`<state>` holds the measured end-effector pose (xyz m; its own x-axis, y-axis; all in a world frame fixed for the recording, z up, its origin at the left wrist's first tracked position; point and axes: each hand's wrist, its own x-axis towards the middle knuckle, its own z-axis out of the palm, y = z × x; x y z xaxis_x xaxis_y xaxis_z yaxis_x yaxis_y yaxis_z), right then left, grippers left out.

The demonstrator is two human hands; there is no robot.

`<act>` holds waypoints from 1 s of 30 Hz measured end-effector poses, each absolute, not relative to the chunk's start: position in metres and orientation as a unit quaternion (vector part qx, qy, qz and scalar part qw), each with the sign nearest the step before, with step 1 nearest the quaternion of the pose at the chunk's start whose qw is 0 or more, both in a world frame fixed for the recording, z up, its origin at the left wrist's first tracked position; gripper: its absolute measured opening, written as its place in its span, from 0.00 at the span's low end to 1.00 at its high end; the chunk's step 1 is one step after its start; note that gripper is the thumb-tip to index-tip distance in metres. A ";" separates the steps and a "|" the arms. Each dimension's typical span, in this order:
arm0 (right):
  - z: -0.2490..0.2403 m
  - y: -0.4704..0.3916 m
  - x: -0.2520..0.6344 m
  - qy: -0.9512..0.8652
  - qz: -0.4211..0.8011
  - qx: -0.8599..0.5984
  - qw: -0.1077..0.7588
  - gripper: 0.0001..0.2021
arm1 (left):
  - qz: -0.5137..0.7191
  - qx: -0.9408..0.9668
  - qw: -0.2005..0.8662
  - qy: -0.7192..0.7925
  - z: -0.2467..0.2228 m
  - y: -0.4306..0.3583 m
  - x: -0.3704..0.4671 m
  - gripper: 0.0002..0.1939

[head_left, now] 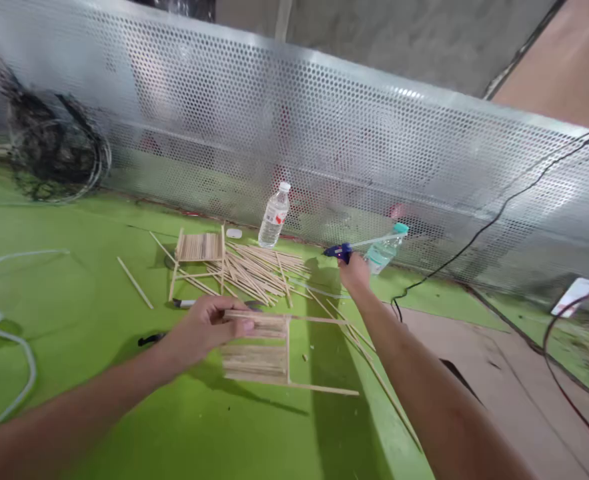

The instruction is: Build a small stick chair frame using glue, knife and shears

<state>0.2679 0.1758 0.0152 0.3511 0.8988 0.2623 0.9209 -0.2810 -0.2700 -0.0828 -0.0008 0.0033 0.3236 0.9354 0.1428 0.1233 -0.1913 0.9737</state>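
Note:
My left hand [219, 323] pinches the upper edge of a small frame made of wooden sticks [259, 360], whose slats have a gap between them and whose two long sticks reach out to the right. In my right hand [355, 272] is a blue glue gun [339, 251], its nozzle pointing left and a long clear glue stick coming out of its back. A finished-looking small stick chair [201, 247] stands beyond my left hand. Beside it lies a loose pile of thin wooden sticks [259, 273].
A clear water bottle [274, 217] stands behind the pile; a teal-capped bottle [385, 251] leans behind my right hand. Perforated metal sheeting [324, 120] borders the green surface [124, 413]. Tangled wire [57, 150] lies at left, a black cable [494, 220] at right.

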 end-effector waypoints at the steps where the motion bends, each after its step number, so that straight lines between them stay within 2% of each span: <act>1: 0.010 0.179 0.266 -0.564 -0.024 -0.803 0.190 0.20 | 0.408 0.612 0.519 0.436 0.003 0.000 -0.082 0.09; 7: -0.008 0.178 0.265 -0.563 0.005 -0.804 0.192 0.20 | 0.384 0.496 0.605 0.491 0.006 0.001 -0.077 0.04; 17: 0.006 0.118 0.272 -0.603 0.055 -0.765 0.218 0.20 | 0.378 0.423 0.623 0.538 0.015 -0.001 -0.071 0.04; 23: 0.008 0.026 0.274 -0.631 0.107 -0.687 0.343 0.15 | 0.379 0.463 0.622 0.505 0.006 0.000 -0.069 0.03; 27: -0.006 -0.008 0.268 -0.605 0.181 -0.629 0.452 0.17 | 0.379 0.473 0.625 0.492 -0.001 -0.001 -0.068 0.04; 30: -0.011 -0.019 0.262 -0.581 0.230 -0.597 0.503 0.19 | 0.381 0.478 0.625 0.486 -0.002 -0.003 -0.068 0.04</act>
<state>0.2618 -0.0190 -0.0113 0.2185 0.9254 0.3096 0.4633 0.1809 -0.8676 -0.0679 -0.0035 -0.0024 0.2369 0.9407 -0.2428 -0.0121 0.2527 0.9675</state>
